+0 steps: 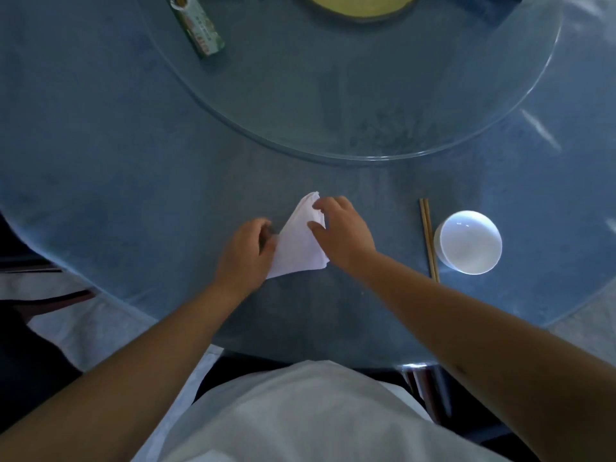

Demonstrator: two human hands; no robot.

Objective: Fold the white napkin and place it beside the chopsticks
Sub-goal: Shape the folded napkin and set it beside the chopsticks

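While the white napkin (301,240) lies as a folded triangle on the tabletop (133,195), the left hand (246,255) curls its fingers (263,228) closed on the napkin's left edge. The right hand (343,233) presses spread fingers (321,205) onto its upper right part. To the right of those fingers, well apart, the chopsticks (429,240) lie just beside a white bowl (468,241).

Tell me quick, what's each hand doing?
Left hand: fingers curled, gripping the napkin's left edge.
Right hand: fingers on the napkin's top right, pinching or pressing; cannot tell which.
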